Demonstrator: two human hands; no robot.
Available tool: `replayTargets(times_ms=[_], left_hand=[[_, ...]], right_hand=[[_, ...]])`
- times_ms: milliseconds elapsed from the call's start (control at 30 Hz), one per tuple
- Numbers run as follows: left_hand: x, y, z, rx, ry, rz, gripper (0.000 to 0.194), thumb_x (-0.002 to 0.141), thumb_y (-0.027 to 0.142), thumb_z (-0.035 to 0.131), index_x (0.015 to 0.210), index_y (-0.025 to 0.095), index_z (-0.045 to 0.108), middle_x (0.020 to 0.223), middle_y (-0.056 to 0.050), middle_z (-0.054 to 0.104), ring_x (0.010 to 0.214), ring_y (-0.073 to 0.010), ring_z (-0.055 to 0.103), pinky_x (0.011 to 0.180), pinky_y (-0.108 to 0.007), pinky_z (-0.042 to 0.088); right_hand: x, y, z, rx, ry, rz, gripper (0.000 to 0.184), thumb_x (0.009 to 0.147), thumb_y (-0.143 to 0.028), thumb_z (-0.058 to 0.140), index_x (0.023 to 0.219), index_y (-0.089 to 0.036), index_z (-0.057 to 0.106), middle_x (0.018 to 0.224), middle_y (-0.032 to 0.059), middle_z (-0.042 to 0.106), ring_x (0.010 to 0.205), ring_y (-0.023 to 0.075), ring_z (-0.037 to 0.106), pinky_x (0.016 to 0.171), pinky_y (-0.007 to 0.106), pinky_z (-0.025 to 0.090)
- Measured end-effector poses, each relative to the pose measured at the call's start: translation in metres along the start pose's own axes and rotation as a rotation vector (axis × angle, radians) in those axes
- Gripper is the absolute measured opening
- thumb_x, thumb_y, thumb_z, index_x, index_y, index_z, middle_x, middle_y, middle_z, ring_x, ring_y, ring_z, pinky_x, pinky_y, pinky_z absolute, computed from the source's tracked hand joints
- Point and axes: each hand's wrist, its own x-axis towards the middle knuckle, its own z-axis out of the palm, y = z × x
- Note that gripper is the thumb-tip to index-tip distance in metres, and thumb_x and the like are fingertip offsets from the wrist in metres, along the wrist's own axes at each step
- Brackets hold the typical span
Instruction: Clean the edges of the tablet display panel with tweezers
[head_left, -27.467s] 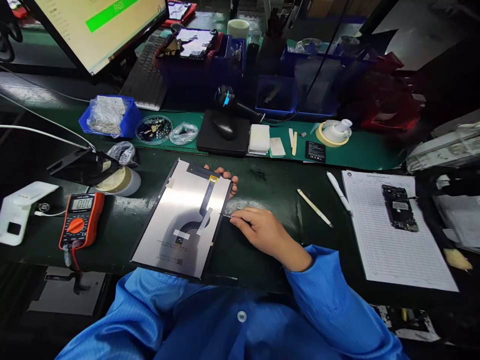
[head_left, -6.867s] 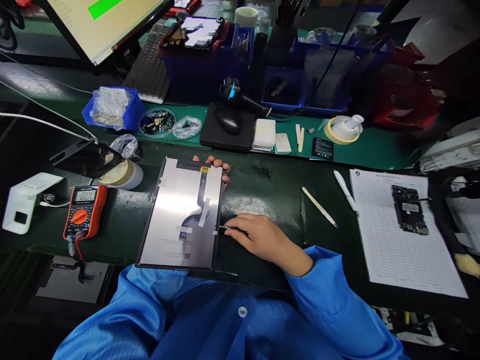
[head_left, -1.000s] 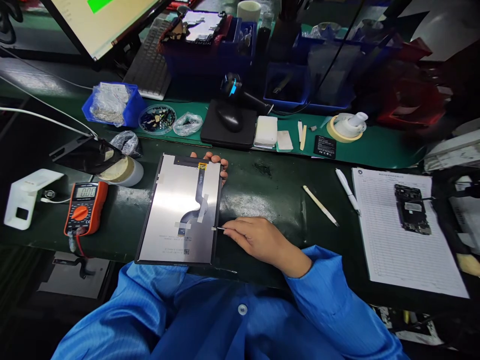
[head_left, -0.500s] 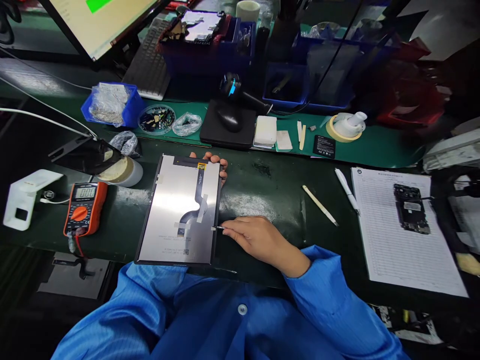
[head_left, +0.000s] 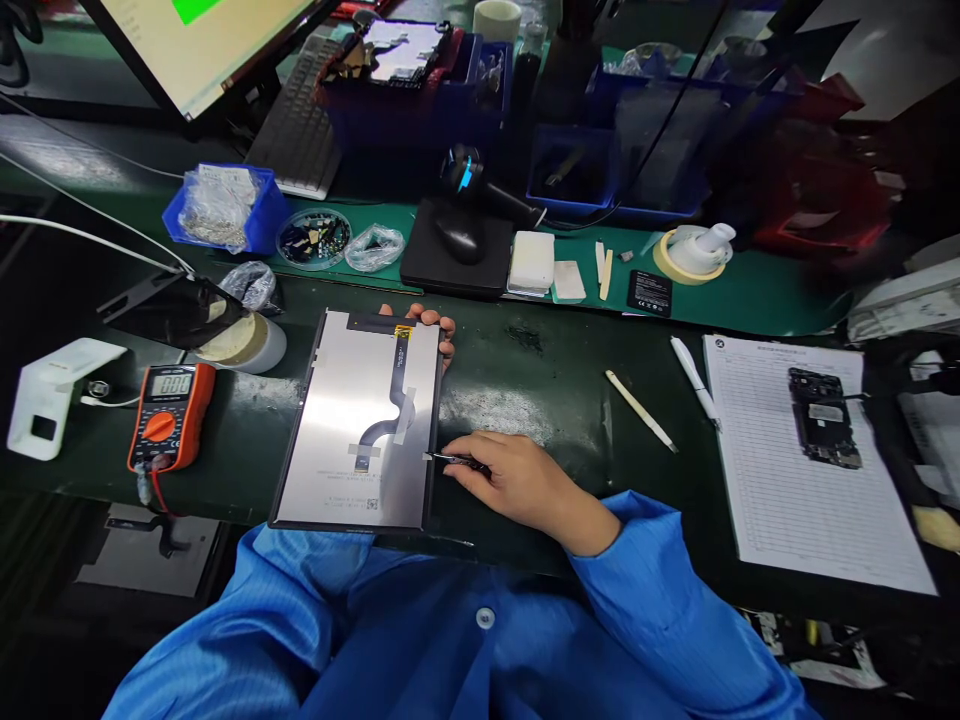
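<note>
A tablet display panel [head_left: 330, 400] is tilted up in front of me, its silver back towards me and a dark flex cable [head_left: 400, 375] taped along it. My left hand [head_left: 442, 328] holds it from behind; only fingertips show, curled at the upper right corner. In a closed pinch, my right hand [head_left: 510, 480] has dark, thin tweezers [head_left: 465, 460]. Their tip is at a small piece of tape [head_left: 427, 457] on the panel's right edge; whether it grips the tape I cannot tell.
An orange multimeter [head_left: 166, 418] and a tape roll [head_left: 255, 345] are on the left. To the right lie a pale stick [head_left: 641, 410], a white pen [head_left: 694, 382] and a paper stack [head_left: 787, 520] bearing a circuit board [head_left: 823, 417]. A mouse [head_left: 459, 238] sits behind the panel.
My right fingers have shifted slightly on the tweezers, so more of their dark body shows. The panel and my left hand look unchanged.
</note>
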Motion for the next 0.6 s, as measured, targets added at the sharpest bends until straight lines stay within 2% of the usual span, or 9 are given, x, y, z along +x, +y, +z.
replayTargets(times_ms=[167, 367, 500, 600], left_hand=[[-0.0012, -0.0003, 0.0001, -0.007, 0.003, 0.001, 0.062, 0.101, 0.065, 0.032, 0.133, 0.019, 0.06, 0.143, -0.014, 0.056, 0.131, -0.0265, 0.052, 0.114, -0.055, 0.04], [0.0044, -0.0049, -0.0002, -0.015, 0.023, 0.009, 0.069, 0.1, 0.069, 0.028, 0.135, 0.017, 0.058, 0.142, -0.015, 0.056, 0.132, -0.0281, 0.051, 0.112, -0.055, 0.042], [0.0041, -0.0043, 0.0013, -0.01, 0.028, 0.004, 0.085, 0.097, 0.071, 0.004, 0.136, 0.019, 0.057, 0.138, -0.011, 0.06, 0.142, -0.0282, 0.038, 0.112, -0.055, 0.04], [0.0049, -0.0069, 0.0067, -0.016, 0.039, 0.005, 0.097, 0.09, 0.073, -0.013, 0.14, 0.023, 0.053, 0.135, -0.008, 0.062, 0.147, -0.0282, 0.026, 0.115, -0.055, 0.037]], right_hand=[[-0.0017, 0.0033, 0.0031, -0.049, 0.002, -0.048, 0.019, 0.103, -0.029, 0.057, 0.11, -0.021, 0.073, 0.095, 0.0038, 0.077, 0.08, 0.0169, 0.072, 0.069, 0.026, 0.054], [-0.0013, 0.0045, 0.003, -0.089, 0.004, -0.064, 0.027, 0.107, -0.032, 0.049, 0.111, -0.022, 0.074, 0.093, 0.0024, 0.078, 0.081, 0.0172, 0.073, 0.071, 0.027, 0.053], [-0.0013, 0.0001, 0.001, -0.017, 0.037, -0.004, 0.021, 0.104, -0.033, 0.056, 0.114, -0.023, 0.072, 0.093, 0.0008, 0.079, 0.078, 0.0159, 0.073, 0.069, 0.026, 0.053], [-0.0019, -0.0009, 0.0008, 0.009, 0.054, -0.015, 0.02, 0.102, -0.032, 0.057, 0.111, -0.022, 0.072, 0.094, 0.0017, 0.078, 0.079, 0.0159, 0.072, 0.069, 0.025, 0.054]])
